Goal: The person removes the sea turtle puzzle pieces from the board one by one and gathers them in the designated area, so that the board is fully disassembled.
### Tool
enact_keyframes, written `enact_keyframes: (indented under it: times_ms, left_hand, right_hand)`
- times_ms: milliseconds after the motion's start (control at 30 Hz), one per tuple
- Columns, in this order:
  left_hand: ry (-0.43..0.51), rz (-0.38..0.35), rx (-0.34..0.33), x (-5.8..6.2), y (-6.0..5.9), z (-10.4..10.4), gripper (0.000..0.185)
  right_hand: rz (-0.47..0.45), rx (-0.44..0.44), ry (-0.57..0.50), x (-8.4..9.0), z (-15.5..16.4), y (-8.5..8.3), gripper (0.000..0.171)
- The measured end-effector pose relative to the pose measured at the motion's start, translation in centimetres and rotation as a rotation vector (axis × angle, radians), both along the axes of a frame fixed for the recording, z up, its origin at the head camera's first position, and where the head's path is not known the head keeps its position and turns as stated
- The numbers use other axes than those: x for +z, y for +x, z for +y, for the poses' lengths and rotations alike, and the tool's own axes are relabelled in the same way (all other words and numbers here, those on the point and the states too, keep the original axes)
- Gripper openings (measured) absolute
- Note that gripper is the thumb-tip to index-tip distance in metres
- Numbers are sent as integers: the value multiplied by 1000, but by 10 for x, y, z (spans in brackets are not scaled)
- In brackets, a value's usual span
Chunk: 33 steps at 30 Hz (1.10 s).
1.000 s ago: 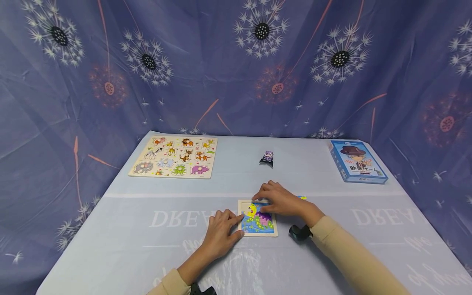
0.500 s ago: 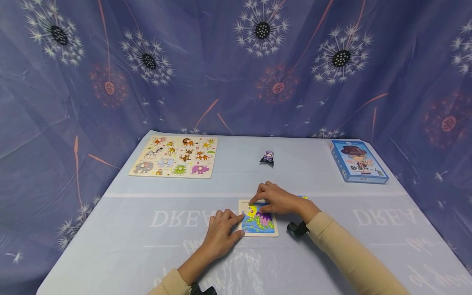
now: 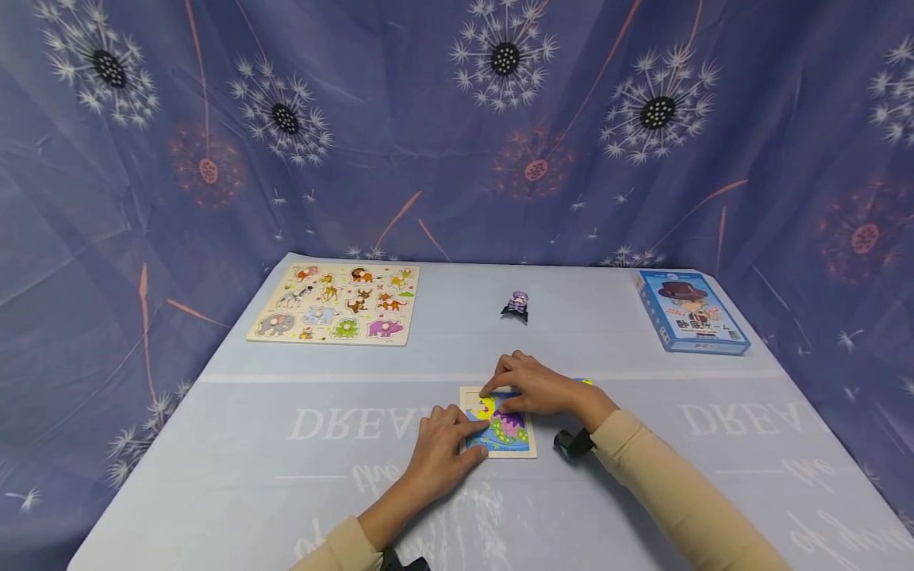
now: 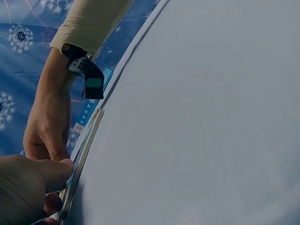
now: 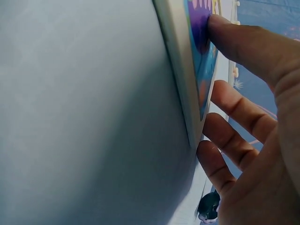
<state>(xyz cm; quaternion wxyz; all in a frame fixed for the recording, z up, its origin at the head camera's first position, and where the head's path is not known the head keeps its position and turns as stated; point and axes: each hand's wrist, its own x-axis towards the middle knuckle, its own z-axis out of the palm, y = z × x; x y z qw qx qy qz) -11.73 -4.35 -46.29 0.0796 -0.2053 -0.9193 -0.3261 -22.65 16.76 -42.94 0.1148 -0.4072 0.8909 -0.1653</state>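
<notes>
The left hand (image 3: 448, 444) has slid further onto the small puzzle (image 3: 498, 423) in the middle of the desk (image 3: 236, 444), fingers flat, while the right hand (image 3: 531, 386) presses its fingertips on the top, pushing pieces in.

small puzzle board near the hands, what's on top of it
On the small puzzle board, fitted pieces show a yellow, purple and green picture on blue. The left hand rests fingers on its left edge; the right hand covers the far part, hiding what lies beneath.
</notes>
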Motion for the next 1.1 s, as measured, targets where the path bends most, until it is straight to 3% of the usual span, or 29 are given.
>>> enact_keyframes:
  times_ms: [267,667,1100]
  left_hand:
    - [-27,47,20,-1,-1,4,35]
    - [-79,7,81,1,3,9,37]
    - [-60,-15,70,2,3,10,36]
  right_hand:
    - [1,9,13,2,0,0,31]
    - [-30,43,52,9,-6,-3,30]
    - [-2,74,105,13,-14,-4,28]
